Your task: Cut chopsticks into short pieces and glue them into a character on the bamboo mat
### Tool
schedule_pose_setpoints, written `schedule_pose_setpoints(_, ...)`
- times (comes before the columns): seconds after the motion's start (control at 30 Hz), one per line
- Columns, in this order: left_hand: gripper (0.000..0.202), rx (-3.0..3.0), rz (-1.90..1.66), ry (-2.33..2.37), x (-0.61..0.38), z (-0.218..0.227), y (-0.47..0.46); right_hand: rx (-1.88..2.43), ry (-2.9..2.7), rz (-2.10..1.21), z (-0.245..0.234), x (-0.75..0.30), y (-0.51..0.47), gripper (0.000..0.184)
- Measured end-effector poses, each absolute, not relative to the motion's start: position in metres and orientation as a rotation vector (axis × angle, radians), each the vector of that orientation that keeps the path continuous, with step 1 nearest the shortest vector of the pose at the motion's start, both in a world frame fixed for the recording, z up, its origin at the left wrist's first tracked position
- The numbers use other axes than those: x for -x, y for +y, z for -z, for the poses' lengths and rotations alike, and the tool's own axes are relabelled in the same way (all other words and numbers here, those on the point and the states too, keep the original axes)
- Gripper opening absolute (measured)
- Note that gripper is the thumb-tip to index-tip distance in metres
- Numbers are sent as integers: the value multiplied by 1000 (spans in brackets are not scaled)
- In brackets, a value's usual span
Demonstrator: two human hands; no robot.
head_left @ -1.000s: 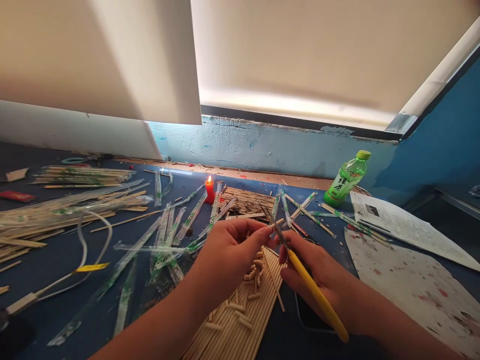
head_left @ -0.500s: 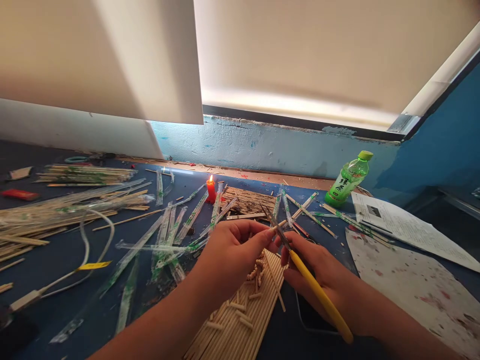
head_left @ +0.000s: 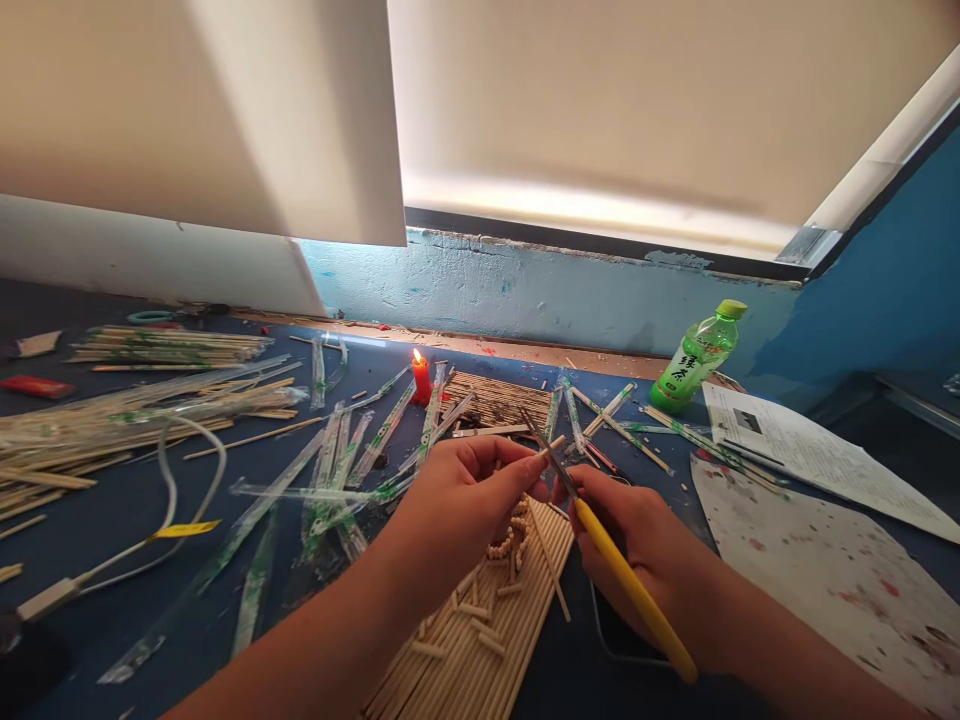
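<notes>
My left hand [head_left: 461, 505] pinches a short wooden stick [head_left: 553, 447] between thumb and fingertips, just above a mat of glued sticks [head_left: 480, 620]. My right hand [head_left: 637, 545] grips yellow-handled scissors [head_left: 615, 570]; their thin dark blades [head_left: 544, 445] meet the stick's tip. Small cut stick pieces [head_left: 510, 545] lie scattered on the mat under both hands.
A lit red candle [head_left: 421, 378] stands behind a second stick mat [head_left: 495, 400]. Chopsticks and plastic wrappers [head_left: 150, 415] are strewn over the left of the blue table. A green bottle [head_left: 694, 358] and stained papers [head_left: 817, 540] are on the right. A white cable [head_left: 169, 500] curls at left.
The hands and scissors have barely shifted; the blades stay at the stick's tip. The view moved slightly.
</notes>
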State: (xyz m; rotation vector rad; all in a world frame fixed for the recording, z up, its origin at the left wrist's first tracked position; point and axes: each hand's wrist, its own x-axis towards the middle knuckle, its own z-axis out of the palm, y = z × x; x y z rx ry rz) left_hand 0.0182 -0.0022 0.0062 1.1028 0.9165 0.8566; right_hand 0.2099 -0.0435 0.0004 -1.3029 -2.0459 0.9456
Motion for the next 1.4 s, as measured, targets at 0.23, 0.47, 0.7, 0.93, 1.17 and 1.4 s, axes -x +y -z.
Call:
schedule_pose_setpoints(0.23,26,-1187,-899,933,-17,-7,-2,1348,-2050,-841,2,-211,-44,11)
schedule_pose_setpoints(0.47,16,-1483,-1022,1044,-19,-4,-8,1280,-2004,-990,6,-210,-42,14)
schedule_pose_setpoints(0.7,16,-1712,-1089,1100,-18,3,-14,1284,-1979,-1033,8,-211,-42,6)
schedule_pose_setpoints(0.93,17,-1633,-1056,1045,-22,4,-17,1321,-1983,-745,9,-208,-44,10)
schedule_pose_setpoints(1.17,19,-1464,-1036,1079,-21,-6,-9,1385,-1728,-907,13,-222,-35,15)
schedule_pose_setpoints(1.4,24,-1301,-861,1044,-22,-5,-4,1562,-1775,-658,16,-239,-16,23)
